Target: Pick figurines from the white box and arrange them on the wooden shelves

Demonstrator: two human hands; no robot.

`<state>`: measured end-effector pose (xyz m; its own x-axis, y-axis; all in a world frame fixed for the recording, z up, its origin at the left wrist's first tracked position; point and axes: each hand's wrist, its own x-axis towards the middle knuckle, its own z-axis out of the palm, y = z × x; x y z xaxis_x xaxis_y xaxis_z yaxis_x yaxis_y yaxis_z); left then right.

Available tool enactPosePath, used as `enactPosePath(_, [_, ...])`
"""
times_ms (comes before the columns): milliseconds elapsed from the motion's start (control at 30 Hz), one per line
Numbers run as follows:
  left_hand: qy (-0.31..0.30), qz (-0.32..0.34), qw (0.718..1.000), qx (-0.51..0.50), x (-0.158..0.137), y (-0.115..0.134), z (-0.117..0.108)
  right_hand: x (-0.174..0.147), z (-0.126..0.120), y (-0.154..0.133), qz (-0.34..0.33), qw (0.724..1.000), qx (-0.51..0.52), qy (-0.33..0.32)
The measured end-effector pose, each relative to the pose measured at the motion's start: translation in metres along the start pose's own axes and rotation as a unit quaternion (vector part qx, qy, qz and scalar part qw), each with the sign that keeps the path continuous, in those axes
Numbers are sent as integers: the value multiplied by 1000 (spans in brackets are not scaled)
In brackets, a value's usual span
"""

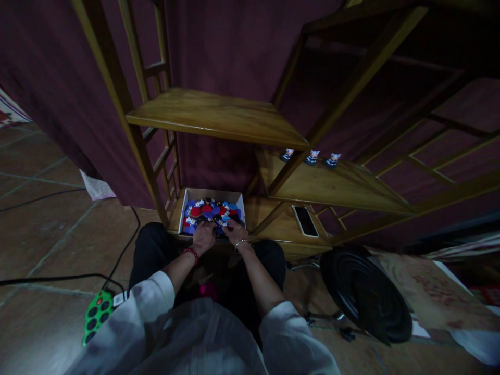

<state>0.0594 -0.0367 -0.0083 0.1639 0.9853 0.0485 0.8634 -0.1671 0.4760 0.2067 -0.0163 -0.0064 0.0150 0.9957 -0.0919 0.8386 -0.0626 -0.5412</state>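
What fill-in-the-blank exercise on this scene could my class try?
1. Of the left hand and right hand, the ____ one wears red beads.
2. The phone lies to the ____ of the box.
3. On the shelf stand ____ figures.
4. The power strip has a ____ casing.
Missing words: left; right; three; green.

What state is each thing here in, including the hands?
Box: open, filled with coloured pieces
Left hand: at the pieces, grip unclear
Right hand: at the pieces, grip unclear
Phone: face up, screen dark
Three figurines: upright on a shelf
Power strip: on the floor, switched on or off unclear
Stool: seat facing up
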Motion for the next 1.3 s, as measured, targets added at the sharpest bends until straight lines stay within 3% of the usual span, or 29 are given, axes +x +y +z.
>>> enactPosePath(500, [-5, 6, 1000, 9, -1, 0, 3, -2, 11, 6, -22, 999, -2, 32])
enactPosePath(733, [-3, 9, 1000, 1, -4, -1, 1, 0, 11, 7, -4, 1000, 2, 13])
enactPosePath(933, [-41, 34, 998, 19, -3, 1, -2, -2, 9, 3, 24, 1000, -2, 18])
enactPosePath(1300, [-47, -12, 999, 11, -4, 1, -3, -1, 13, 7, 4, 1000, 15, 27])
